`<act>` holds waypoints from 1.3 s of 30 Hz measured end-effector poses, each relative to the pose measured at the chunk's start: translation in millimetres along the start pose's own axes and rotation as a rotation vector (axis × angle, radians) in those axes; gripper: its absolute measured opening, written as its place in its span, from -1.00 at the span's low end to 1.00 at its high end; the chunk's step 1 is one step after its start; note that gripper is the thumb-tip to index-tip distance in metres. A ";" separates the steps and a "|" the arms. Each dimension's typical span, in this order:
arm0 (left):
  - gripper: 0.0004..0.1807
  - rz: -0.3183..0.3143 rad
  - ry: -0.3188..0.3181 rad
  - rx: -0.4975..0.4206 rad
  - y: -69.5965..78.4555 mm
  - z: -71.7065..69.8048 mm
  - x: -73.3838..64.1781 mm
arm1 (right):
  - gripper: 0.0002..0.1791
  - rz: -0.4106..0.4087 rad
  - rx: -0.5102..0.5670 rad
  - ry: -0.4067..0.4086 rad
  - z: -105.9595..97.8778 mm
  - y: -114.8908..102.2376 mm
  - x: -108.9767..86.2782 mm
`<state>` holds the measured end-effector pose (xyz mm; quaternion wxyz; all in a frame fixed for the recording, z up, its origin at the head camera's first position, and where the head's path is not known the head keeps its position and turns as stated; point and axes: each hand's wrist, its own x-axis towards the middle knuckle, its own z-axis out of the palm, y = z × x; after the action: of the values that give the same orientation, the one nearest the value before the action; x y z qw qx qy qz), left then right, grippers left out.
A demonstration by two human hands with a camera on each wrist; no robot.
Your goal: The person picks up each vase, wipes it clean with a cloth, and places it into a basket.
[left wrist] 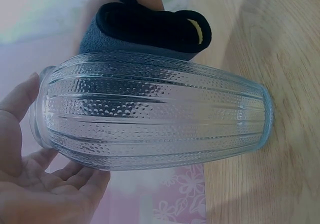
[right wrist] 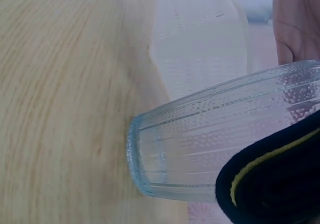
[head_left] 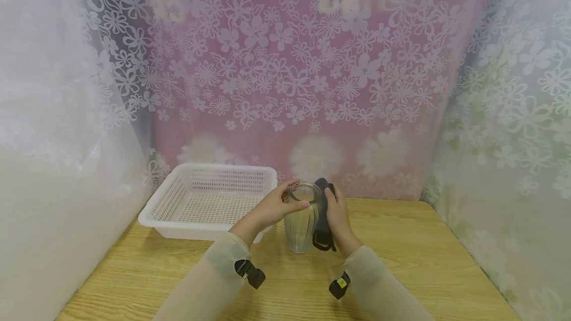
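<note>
A clear ribbed glass vase [head_left: 300, 232] stands upright on the wooden table, its narrower base down. My left hand [head_left: 277, 205] grips it round the neck, thumb at the rim, as the left wrist view shows along the vase's dotted side [left wrist: 150, 116]. On the other side, my right hand [head_left: 338, 218] holds a dark folded cloth [head_left: 322, 224] against the glass. The right wrist view shows the cloth's rounded fold [right wrist: 270, 176], with a yellow line along its edge, overlapping the vase [right wrist: 175, 149].
A white perforated plastic basket [head_left: 192, 232] stands at the left, close behind my left forearm. The wooden table [head_left: 424, 256] ends at a pink flowered curtain [head_left: 294, 88] at the back. Pale flowered sheets hang on both sides.
</note>
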<state>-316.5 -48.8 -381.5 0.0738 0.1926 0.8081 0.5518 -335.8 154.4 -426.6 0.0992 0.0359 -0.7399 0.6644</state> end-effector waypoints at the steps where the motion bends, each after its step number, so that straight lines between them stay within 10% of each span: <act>1: -0.11 -0.001 -0.001 -0.001 0.1 0.0 0.0 | -0.45 0.016 0.009 -0.008 -0.5 0.3 0.2; 39: -0.11 0.003 0.001 0.004 -1.1 -0.6 0.7 | -0.54 0.106 0.035 -0.039 6.8 46.4 1.8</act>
<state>-317.6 -49.4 -382.2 0.0719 0.1938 0.8088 0.5505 -346.8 153.1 -472.2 0.0486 0.0114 -0.7308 0.6808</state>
